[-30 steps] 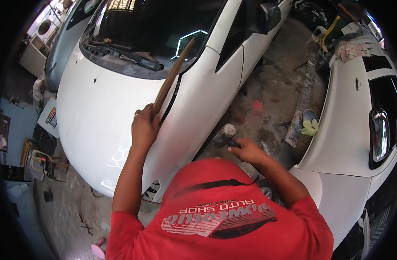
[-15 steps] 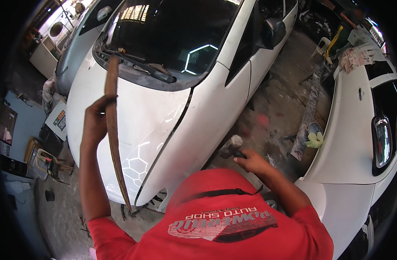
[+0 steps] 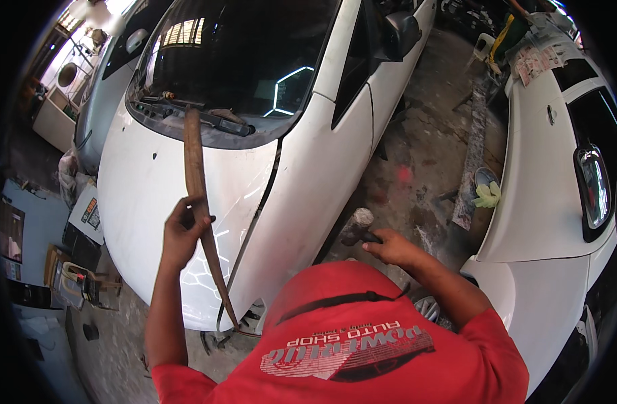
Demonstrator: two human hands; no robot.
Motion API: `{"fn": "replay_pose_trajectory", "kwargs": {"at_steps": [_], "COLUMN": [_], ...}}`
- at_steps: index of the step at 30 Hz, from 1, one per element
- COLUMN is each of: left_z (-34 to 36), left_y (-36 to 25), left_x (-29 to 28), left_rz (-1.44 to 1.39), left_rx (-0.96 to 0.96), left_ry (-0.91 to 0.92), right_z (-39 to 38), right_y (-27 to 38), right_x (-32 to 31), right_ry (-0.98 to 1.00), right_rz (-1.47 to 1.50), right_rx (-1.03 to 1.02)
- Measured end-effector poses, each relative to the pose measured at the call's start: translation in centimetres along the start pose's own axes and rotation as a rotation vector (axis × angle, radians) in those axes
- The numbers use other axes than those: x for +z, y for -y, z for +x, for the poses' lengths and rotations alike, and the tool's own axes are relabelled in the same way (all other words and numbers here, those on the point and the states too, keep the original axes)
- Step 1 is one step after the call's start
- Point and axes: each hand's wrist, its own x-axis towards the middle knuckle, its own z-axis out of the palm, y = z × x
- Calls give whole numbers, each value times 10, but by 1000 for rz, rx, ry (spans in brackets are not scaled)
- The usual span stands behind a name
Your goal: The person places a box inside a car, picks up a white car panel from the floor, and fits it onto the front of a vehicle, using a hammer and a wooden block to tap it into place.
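Observation:
My left hand [image 3: 180,234] is closed around the middle of a long brown wooden strip [image 3: 195,168]. The strip stands almost upright over the bonnet of a white car [image 3: 147,195], its lower end down by the car's front edge. My right hand [image 3: 391,246] grips the dark handle of a hammer with a grey head [image 3: 358,225], held low over the stained concrete floor [image 3: 416,161] beside the car's front wing [image 3: 308,202]. My red shirt fills the lower middle of the view.
A second white car [image 3: 544,168] stands close on the right, leaving a narrow strip of floor between the two. A yellow-green cloth [image 3: 487,195] lies in a bowl by it. A pale stool [image 3: 483,46] stands farther back. Boxes and tools crowd the left side.
My left hand has swung the wooden strip from leaning right over the bonnet seam to nearly upright farther left. The right hand with the hammer has stayed in about the same place.

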Motion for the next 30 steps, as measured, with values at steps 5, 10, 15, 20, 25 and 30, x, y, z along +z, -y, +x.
{"fn": "replay_pose_trajectory", "kwargs": {"at_steps": [5, 10, 15, 20, 25, 30], "left_z": [-20, -32, -43, -45, -35, -9], "left_y": [22, 56, 89, 97, 92, 77], "left_x": [41, 63, 61, 74, 87, 104], "left_rz": [269, 571, 689, 760, 765, 756], "left_rx": [66, 212, 293, 341, 410, 343], "left_ry": [-14, -98, -33, -58, -131, -266], "right_z": [-6, -8, -3, 13, 18, 11], "right_y": [11, 24, 37, 61, 132, 215], "right_x": [0, -1, -2, -1, 0, 10], "right_ry": [-35, -59, -103, -183, -228, -335], "right_rz": [1, 54, -67, -165, -229, -300], "right_rx": [-1, 17, -97, -310, -453, -659]}}
